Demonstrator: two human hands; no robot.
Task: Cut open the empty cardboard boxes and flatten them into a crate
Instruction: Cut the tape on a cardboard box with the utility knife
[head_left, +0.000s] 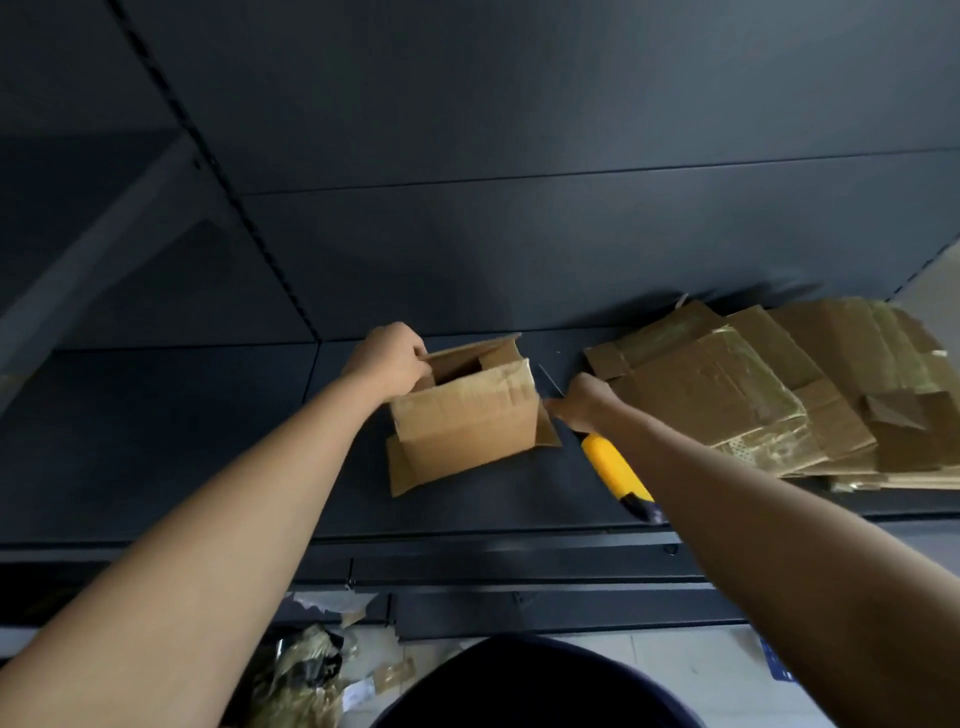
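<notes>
A small brown cardboard box (467, 421) lies on its side on the dark shelf (208, 441), its flaps open. My left hand (387, 358) grips the box's upper left edge. My right hand (584, 402) holds a yellow utility knife (615, 467) just to the right of the box. The thin blade (549, 380) sticks out beyond my fingers near the box's right corner. To the right lies a pile of flattened cardboard (779, 384) with shiny tape on it. No crate is in view.
A dark back panel (519, 156) rises behind the shelf. A slotted upright (218, 171) runs diagonally at the left. Below the shelf, tape and cardboard scraps (311, 670) lie on the pale floor. The shelf's front edge (467, 540) is close to my body.
</notes>
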